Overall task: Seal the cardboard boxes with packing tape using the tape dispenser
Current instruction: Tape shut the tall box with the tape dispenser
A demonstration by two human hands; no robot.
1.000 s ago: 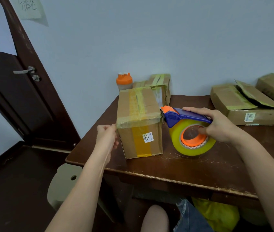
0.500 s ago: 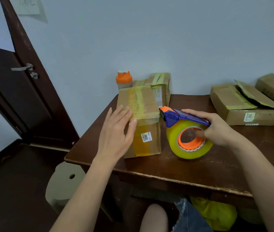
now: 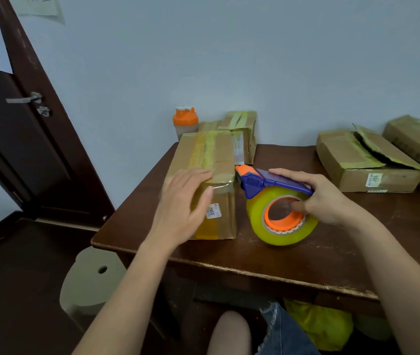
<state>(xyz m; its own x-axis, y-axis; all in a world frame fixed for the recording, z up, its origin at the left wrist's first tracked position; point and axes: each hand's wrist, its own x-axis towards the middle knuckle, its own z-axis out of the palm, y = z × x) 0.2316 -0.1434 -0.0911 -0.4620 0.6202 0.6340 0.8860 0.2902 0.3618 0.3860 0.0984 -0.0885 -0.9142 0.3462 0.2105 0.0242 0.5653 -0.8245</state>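
The left hand [image 3: 186, 201] lies flat with spread fingers on the cardboard box [image 3: 211, 175], probably to press the tape down; the right hand [image 3: 324, 196] grips the tape dispenser [image 3: 278, 201] just beside it on the table [image 3: 306, 254]

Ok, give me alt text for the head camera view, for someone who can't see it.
A person's left hand presses flat on a taped cardboard box at a brown table corner, while the right hand grips a blue-and-orange tape dispenser beside it. More boxes and an orange-lidded bottle sit behind.

Bare forearms [image 3: 132, 283], no sleeves; frayed blue denim shorts [image 3: 280, 331].
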